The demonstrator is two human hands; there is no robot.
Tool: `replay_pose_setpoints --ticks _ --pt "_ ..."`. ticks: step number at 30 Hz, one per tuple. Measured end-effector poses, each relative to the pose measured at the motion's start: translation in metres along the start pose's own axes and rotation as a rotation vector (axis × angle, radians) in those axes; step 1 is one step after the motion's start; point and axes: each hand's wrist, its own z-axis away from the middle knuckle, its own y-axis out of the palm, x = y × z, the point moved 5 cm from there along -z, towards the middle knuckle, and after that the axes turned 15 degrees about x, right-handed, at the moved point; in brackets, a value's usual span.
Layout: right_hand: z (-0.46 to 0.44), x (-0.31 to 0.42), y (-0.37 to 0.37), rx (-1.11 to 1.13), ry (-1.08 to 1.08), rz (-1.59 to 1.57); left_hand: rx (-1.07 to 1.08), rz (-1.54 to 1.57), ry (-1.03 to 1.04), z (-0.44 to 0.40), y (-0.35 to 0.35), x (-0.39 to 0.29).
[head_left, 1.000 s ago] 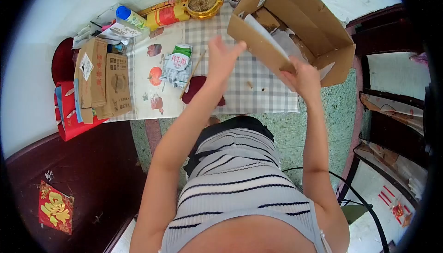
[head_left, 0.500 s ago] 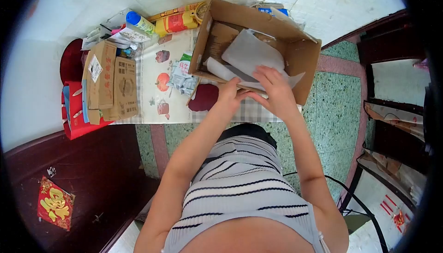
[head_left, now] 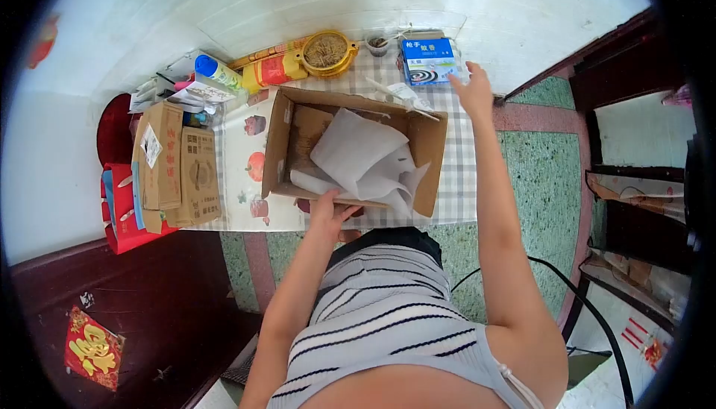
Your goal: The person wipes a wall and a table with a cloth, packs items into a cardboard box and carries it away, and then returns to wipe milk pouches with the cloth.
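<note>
An open cardboard box (head_left: 431,163) sits on the table, with crumpled white foam sheets (head_left: 359,148) inside it. At its front edge, my left hand (head_left: 328,214) grips the near wall, thumb by the rim and fingers against the outside. My right hand (head_left: 474,94) is stretched out beyond the box's right end, fingers apart and holding nothing. Just left of those fingertips lies a blue mosquito coil box (head_left: 428,61). A thin white packet (head_left: 403,94) lies between the two boxes. Under the front of the cardboard box, a dark red thing is mostly hidden.
Along the wall stand a gold bowl of grainy filling (head_left: 327,52), a yellow-red package (head_left: 274,72), a blue-capped spray can (head_left: 216,71) and a small cup (head_left: 377,45). Flattened-looking cartons (head_left: 198,178) and a red bag (head_left: 123,215) fill the table's left end.
The cardboard box has moved left and now sits lower in view, covering the green-white packet. My right hand has left its front edge and reached right and back, beside the blue box.
</note>
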Motion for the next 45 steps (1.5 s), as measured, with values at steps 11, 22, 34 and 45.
replay_pose_setpoints --ticks 11,22,34,45 --pt "-0.043 -0.014 0.071 0.145 0.421 0.163 -0.052 -0.01 0.112 -0.001 -0.002 -0.001" --pt "0.042 -0.021 -0.041 -0.364 0.003 -0.759 -0.095 -0.015 0.116 -0.014 0.019 -0.003" --pt "0.129 0.095 0.0 0.275 -0.472 0.287 -0.02 -0.176 0.232 -0.025 0.061 0.024" --pt "0.164 0.068 0.033 0.749 -0.488 0.206 0.009 -0.253 0.31 -0.01 0.08 0.034"
